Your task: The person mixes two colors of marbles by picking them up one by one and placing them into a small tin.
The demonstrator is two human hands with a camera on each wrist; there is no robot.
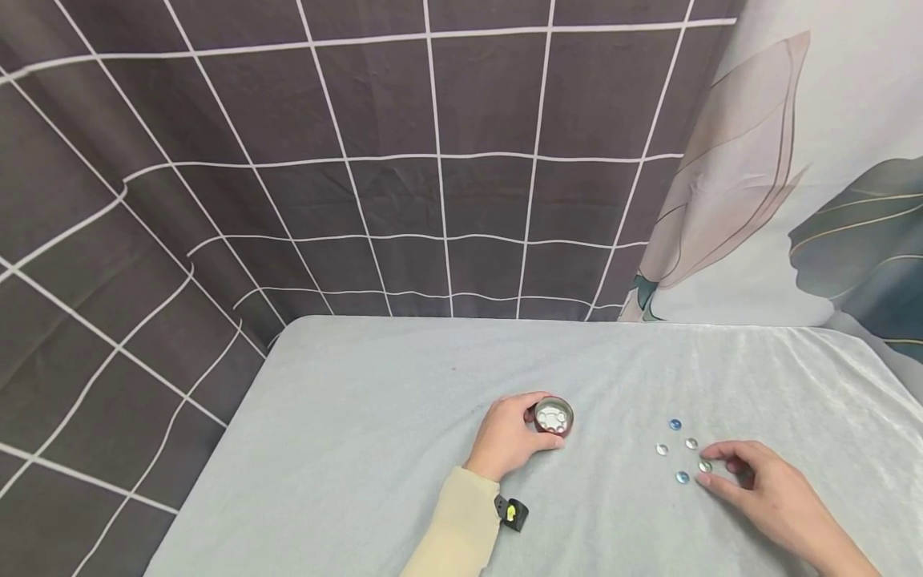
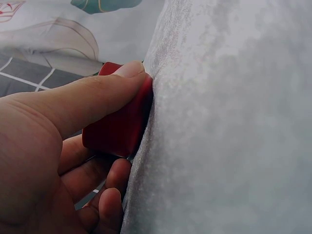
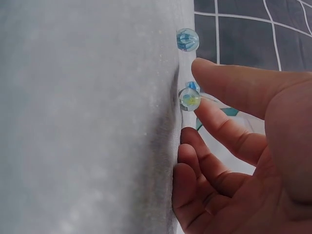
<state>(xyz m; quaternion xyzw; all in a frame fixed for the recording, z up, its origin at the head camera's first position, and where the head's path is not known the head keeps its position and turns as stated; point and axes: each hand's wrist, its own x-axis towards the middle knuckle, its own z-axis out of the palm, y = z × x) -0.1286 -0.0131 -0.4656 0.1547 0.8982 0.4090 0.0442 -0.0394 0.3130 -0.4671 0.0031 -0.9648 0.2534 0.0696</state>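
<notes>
My left hand [image 1: 508, 437] grips a small round red tin [image 2: 117, 117] by its side, thumb on the near side and fingers behind it. The tin stands on the cloth with its top uncovered; shiny pale shapes show inside, too small to identify. At the right, my right hand [image 1: 764, 485] has thumb and forefinger spread around a clear marble with yellow-green inside [image 3: 189, 99]. Its forefinger is close to that marble, while the thumb stands apart. Just left of these fingertips lie two blue marbles [image 1: 682, 478] and two clear marbles [image 1: 662, 450].
Pale grey velvety cloth [image 1: 346, 449] covers the table. Behind its far edge hangs a dark curtain with white grid lines [image 1: 397, 200], and at the right a white one with a leaf print [image 1: 750, 264]. A black strap device [image 1: 512, 513] sits at my left wrist.
</notes>
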